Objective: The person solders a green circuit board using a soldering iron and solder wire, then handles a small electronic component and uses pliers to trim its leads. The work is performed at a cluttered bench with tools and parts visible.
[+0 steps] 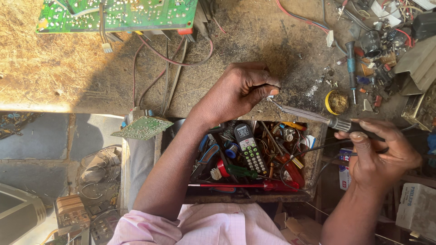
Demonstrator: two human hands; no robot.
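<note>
My left hand (243, 90) rests on the worn workbench (68, 81), fingers pinched around a small metal part (271, 96) at its fingertips. My right hand (379, 152) grips the black handle of a soldering iron (313, 115), whose metal tip points left and meets the small part by my left fingers. A black cord runs from the iron's handle down past my right wrist.
A green circuit board (118, 14) with wires lies at the bench's far edge, a smaller board (143, 128) hangs off the near edge. An open drawer (250, 159) holds a remote, screwdrivers and pliers. A blue screwdriver (351, 68), a yellow tin (336, 102) and loose parts sit at right.
</note>
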